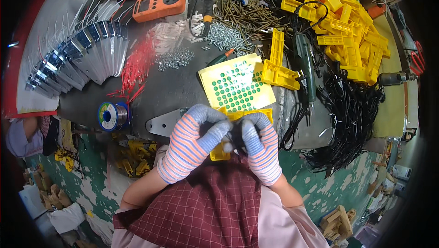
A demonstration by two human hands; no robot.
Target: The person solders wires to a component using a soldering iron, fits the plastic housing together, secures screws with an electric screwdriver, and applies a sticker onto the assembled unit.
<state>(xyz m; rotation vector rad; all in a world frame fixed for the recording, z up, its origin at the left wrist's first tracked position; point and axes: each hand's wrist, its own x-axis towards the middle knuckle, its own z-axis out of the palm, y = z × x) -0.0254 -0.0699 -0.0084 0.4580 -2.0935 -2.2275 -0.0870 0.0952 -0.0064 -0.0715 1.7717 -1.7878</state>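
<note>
The yellow housing [220, 153] sits between and beneath the gloved hands at the near edge of the table [178, 88]. I see part of its yellow surface near the right thumb and part beyond the fingers (whether these are one piece, I cannot tell). Left hand [194, 131]: fingers bent, thumb drawn in toward them. Right hand [261, 145]: fingers curled downward, close to the left fingertips. A dark patch lies between the fingertips; the gloves cover the contact, so I cannot tell what either hand grasps.

Obstructions, as I view them: the pale yellow sheet [238, 85] with green dots lies directly on the far side of the hands. A metal plate [161, 123] lies just left of the left hand, with a solder spool [114, 116] farther left. To the right, a dark green power tool [304, 58] separates the hands from the tangled black cables [350, 124].

Far side: red wires [138, 60] at left, silver screws [226, 37] at centre, stacked yellow housings [350, 28] at right.
</note>
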